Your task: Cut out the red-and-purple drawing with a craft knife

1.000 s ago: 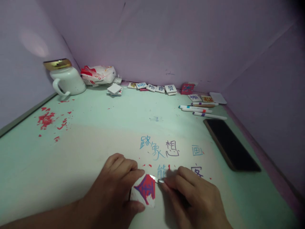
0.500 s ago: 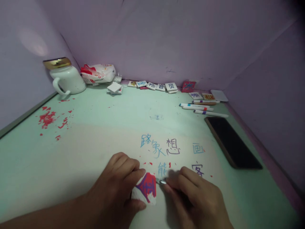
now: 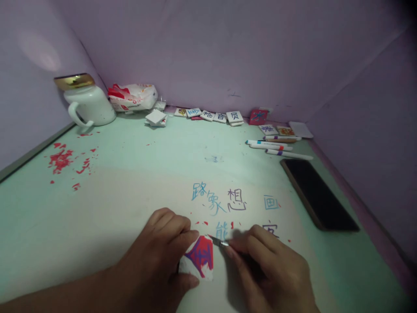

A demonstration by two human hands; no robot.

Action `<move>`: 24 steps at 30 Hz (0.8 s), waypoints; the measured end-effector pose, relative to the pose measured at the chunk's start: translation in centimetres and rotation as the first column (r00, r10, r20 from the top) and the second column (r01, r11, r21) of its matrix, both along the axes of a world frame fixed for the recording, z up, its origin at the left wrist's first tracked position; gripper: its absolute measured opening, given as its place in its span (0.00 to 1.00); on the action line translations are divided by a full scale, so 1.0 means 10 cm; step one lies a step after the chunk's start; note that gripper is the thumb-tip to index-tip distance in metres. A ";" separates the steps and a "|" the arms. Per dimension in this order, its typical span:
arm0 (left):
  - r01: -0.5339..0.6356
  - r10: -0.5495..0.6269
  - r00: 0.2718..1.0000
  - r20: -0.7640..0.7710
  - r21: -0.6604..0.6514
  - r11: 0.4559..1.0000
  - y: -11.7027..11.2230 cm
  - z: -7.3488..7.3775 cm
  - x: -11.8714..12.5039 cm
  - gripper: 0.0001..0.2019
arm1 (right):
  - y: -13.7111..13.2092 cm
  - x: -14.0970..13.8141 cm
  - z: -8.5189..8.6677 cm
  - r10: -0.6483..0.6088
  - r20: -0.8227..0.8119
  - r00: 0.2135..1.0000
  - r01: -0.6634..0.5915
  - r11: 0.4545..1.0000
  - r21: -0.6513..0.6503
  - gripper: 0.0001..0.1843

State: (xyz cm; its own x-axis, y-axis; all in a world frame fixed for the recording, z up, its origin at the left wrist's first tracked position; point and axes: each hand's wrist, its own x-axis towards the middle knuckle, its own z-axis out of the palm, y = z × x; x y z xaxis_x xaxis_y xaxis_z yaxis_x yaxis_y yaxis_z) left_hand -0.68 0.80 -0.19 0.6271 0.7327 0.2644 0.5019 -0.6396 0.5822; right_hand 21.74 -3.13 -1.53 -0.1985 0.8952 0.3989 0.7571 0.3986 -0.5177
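My left hand (image 3: 163, 252) grips a small square tile (image 3: 201, 257) by its left side, thumb below and index finger above. The tile's face is part red with a purple Chinese character, and white shows along its top and lower left. In my right hand (image 3: 270, 269) is a slim craft knife (image 3: 223, 244), pinched near its metal tip. Its blade points left at the tile's upper right corner. Small red flakes (image 3: 202, 223) lie just above the tile. Handwritten characters in blue and purple, such as one in purple (image 3: 236, 200), mark the tabletop beyond my hands.
A dark phone (image 3: 319, 193) lies at right, with several markers (image 3: 271, 147) behind it. Character tiles (image 3: 234, 117) line the back wall. At back left stand a white mug (image 3: 89, 106) with a gold lid and a tissue pack (image 3: 133, 98). Red scraps (image 3: 61, 161) are heaped at left.
The knife tip has moved up along the tile's right edge to its upper corner, my right hand shifting slightly with it. My left hand keeps its hold. The camera view shifts a little.
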 end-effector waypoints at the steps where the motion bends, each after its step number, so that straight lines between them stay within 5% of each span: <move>1: -0.004 0.004 1.000 0.006 0.003 1.000 0.00 0.00 0.00 0.15 | 0.00 0.00 0.00 0.004 0.003 1.000 -0.004 1.000 -0.001 0.03; 14: -0.003 0.003 1.000 0.010 -0.022 1.000 0.00 0.04 0.01 0.14 | 0.01 0.02 0.03 0.031 -0.001 1.000 -0.031 0.999 -0.036 0.03; 24: -0.014 0.012 0.999 0.033 0.065 0.998 -0.01 -0.01 0.01 0.16 | 0.06 -0.04 0.05 0.038 0.073 0.997 -0.044 0.996 0.077 0.06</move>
State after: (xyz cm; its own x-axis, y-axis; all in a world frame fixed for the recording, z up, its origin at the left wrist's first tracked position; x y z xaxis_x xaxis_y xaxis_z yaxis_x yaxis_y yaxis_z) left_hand -0.58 0.66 -0.25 0.6076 0.7215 0.3320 0.4919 -0.6701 0.5559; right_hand 21.35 -2.50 -1.01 -0.2653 0.8521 0.4511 0.7732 0.4675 -0.4284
